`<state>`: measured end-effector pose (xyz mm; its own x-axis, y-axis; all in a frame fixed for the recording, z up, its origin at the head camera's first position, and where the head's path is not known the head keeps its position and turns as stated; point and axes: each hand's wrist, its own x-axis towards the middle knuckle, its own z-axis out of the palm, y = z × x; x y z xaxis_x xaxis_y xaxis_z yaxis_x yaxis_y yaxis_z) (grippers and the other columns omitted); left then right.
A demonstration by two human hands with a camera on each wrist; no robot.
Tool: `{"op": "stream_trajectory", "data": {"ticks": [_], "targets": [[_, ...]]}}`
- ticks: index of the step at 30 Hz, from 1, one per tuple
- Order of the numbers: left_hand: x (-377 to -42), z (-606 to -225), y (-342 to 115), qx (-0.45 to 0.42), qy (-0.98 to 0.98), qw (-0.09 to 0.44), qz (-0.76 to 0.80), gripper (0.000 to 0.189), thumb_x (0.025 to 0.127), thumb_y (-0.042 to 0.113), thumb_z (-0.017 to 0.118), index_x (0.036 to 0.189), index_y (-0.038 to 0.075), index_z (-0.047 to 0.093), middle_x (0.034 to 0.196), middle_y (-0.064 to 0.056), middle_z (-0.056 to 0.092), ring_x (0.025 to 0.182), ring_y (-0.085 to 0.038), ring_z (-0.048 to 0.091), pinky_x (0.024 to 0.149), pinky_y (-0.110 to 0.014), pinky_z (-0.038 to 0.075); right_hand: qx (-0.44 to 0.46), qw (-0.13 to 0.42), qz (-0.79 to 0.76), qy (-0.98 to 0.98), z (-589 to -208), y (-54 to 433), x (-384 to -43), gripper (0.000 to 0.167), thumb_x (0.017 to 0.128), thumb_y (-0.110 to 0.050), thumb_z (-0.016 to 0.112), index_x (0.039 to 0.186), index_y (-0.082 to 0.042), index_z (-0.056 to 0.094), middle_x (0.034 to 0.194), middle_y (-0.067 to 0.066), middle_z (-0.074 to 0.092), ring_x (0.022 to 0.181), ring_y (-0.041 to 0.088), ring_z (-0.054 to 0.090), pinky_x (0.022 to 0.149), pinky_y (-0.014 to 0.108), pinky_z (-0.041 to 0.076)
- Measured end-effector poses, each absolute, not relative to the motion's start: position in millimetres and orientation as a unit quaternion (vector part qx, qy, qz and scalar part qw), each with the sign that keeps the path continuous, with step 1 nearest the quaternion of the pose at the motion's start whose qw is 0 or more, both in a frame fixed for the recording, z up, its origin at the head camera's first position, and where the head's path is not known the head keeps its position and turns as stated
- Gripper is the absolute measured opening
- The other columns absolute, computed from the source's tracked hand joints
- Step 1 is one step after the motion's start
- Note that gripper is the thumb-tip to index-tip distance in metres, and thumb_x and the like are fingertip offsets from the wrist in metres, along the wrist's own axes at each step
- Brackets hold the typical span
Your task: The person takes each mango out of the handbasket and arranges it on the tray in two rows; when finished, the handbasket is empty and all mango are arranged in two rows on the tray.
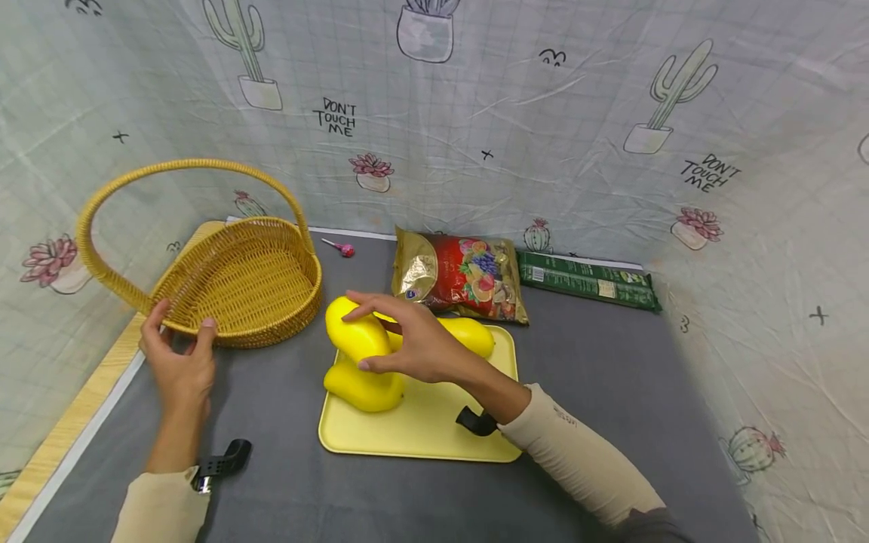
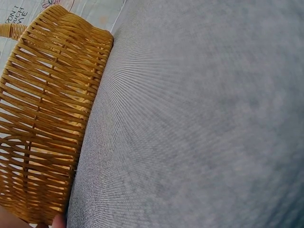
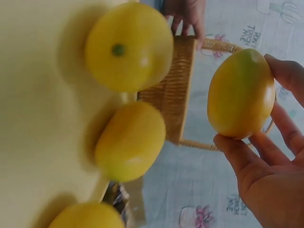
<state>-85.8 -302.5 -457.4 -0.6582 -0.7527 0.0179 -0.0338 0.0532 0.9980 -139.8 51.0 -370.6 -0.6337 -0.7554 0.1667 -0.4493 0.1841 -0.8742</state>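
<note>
My right hand (image 1: 428, 343) holds a yellow mango (image 1: 354, 332) between thumb and fingers, raised over the left part of a pale yellow tray (image 1: 434, 437). In the right wrist view, that mango (image 3: 242, 95) shows a greenish patch. On the tray lie a mango (image 1: 363, 388) at the left, another mango (image 1: 471, 336) at the back right, and one between them mostly hidden by my hand. At the left, my left hand (image 1: 178, 369) grips the near rim of a wicker basket (image 1: 244, 283) with a tall hooped handle. No contents show inside the basket.
Behind the tray lies a red and gold packet (image 1: 468, 271), with a long green packet (image 1: 591, 280) to its right. A wrapped lollipop (image 1: 345, 250) lies beside the basket. A printed cloth (image 1: 475, 113) hangs behind the grey tabletop (image 1: 597, 392).
</note>
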Motion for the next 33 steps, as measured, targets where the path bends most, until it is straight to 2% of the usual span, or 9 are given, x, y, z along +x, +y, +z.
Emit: {"op": "stream_trajectory", "data": {"ticks": [7, 18, 26, 33], "targets": [[-86, -461, -301, 0.292, -0.663, 0.296, -0.622, 0.067, 0.097, 0.016, 0.072, 0.156, 0.033, 0.046, 0.163, 0.006, 0.030, 0.157, -0.024, 0.026, 0.123, -0.042, 0.035, -0.385, 0.183, -0.493, 0.758, -387, 99, -134, 0.051, 0.090, -0.015, 0.086, 0.136, -0.026, 0.068, 0.168, -0.014, 0.042, 0.158, 0.008, 0.035, 0.121, 0.045, 0.044], [-88, -463, -305, 0.294, -0.662, 0.294, -0.623, 0.067, 0.096, 0.016, 0.073, 0.154, 0.037, 0.046, 0.162, 0.008, 0.030, 0.157, -0.020, 0.026, 0.121, -0.040, 0.035, -0.389, 0.200, -0.461, 0.772, -410, 162, -127, 0.051, 0.090, -0.014, 0.086, 0.136, -0.025, 0.068, 0.169, -0.003, 0.044, 0.156, 0.021, 0.042, 0.118, 0.049, 0.046], [-87, -463, -305, 0.297, -0.662, 0.291, -0.624, 0.067, 0.096, 0.016, 0.073, 0.154, 0.037, 0.046, 0.162, 0.009, 0.029, 0.157, -0.020, 0.025, 0.122, -0.041, 0.034, -0.419, 0.195, -0.376, 0.803, -422, 178, -122, 0.056, 0.087, -0.008, 0.087, 0.136, -0.026, 0.067, 0.170, -0.004, 0.042, 0.160, 0.023, 0.035, 0.126, 0.053, 0.035], [-86, -462, -304, 0.298, -0.664, 0.288, -0.622, 0.067, 0.097, 0.017, 0.072, 0.155, 0.038, 0.045, 0.164, 0.009, 0.028, 0.157, -0.020, 0.024, 0.123, -0.041, 0.033, -0.419, 0.192, -0.368, 0.807, -427, 180, -118, 0.058, 0.087, -0.004, 0.086, 0.138, -0.024, 0.068, 0.171, -0.003, 0.040, 0.161, 0.024, 0.033, 0.127, 0.054, 0.031]]}}
